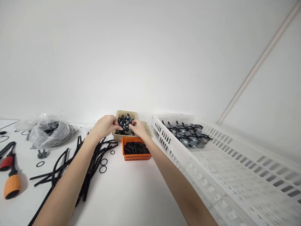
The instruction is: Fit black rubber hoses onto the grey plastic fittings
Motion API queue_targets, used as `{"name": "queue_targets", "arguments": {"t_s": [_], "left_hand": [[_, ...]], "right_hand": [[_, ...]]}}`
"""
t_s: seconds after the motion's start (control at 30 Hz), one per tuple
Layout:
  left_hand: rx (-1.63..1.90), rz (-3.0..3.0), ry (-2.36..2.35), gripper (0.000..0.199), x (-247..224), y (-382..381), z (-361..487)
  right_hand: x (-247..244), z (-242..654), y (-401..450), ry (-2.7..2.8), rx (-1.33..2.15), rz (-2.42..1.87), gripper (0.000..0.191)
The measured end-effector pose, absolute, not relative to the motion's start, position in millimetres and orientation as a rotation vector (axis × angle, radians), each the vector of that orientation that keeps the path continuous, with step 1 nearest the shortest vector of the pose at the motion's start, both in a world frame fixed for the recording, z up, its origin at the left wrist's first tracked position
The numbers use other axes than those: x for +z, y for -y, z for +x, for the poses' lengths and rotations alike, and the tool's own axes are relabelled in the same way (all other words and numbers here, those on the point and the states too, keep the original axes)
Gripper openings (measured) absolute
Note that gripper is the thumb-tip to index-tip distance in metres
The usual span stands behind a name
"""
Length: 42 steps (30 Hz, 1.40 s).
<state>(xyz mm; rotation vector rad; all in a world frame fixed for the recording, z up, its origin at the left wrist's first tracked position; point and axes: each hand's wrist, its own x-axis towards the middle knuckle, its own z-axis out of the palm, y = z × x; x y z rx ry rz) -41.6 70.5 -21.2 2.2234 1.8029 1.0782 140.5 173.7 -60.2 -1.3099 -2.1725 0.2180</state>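
My left hand (105, 126) reaches over the left rim of a beige bin (127, 112), its thumb and fingers drawn together at small dark parts. From the right, my right hand (139, 128) pinches above the same bin, close to my left fingertips. Small grey and black fittings (127, 121) fill the bin. Whatever sits between the fingers of either hand blends into these parts, so I cannot make it out. Just in front stands an orange basket (137, 158) of short black pieces (135, 147). Another beige bin (148, 130) lies partly hidden behind my right hand.
Black tubes (90, 169) lie under my left forearm, with rubber rings (102, 169) beside them. Farther left are a bubble-wrap bag (50, 133), a grey fitting (42, 153) and orange-handled (12, 186) and red-handled tools (6, 163). A white crate (225, 175) at right holds several assemblies (188, 133).
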Motion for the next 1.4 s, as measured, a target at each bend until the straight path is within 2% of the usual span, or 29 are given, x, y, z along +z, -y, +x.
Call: {"name": "queue_targets", "arguments": {"t_s": [0.03,0.1,0.2,0.33,0.5,0.6,0.7,0.87,1.0,1.13,1.4], "left_hand": [[1.073,2.251,-1.796,0.026,-22.2,-70.5,-40.5],[1.045,2.317,-1.758,0.021,-24.8,-70.9,-37.0],[1.024,2.387,-1.714,0.027,-29.1,-71.4,-28.3],[1.039,2.396,-1.74,0.019,-36.9,-66.0,-12.6],[1.283,2.327,-1.765,0.042,-69.3,-48.7,6.7],[1.485,2.328,-1.597,0.028,-98.9,-39.4,15.1],[1.527,2.304,-1.612,0.031,-122.5,-34.1,19.7],[1.649,2.527,-1.664,0.015,-137.6,-31.5,18.3],[1.833,2.637,-1.572,0.017,-138.2,-32.4,12.8],[2.004,2.627,-1.445,0.025,-139.8,-34.0,10.3],[1.786,2.545,-1.664,0.019,-140.3,-31.2,11.3]], "right_hand": [[-57.7,145.8,-167.2,2.134,0.251,-1.294,0.016],[-56.2,154.7,-153.1,1.981,0.528,-1.185,0.015],[-63.0,160.5,-132.3,1.728,0.979,-1.027,0.018],[-79.3,158.0,-108.6,1.511,1.21,-0.894,0.03],[-91.6,157.6,-88.3,1.434,1.287,-0.868,0.035],[-97.5,159.6,-83.6,1.443,1.213,-0.894,0.032],[-105.8,159.5,-82.3,1.499,1.207,-0.892,0.031],[-113.8,157.1,-78.2,1.623,1.247,-0.824,0.036],[-107.0,156.0,-68.0,1.737,1.178,-0.783,0.04],[-98.3,155.6,-61.5,1.709,1.275,-0.677,0.039],[-102.7,154.7,-68.4,1.667,1.449,-0.667,0.044]]}}
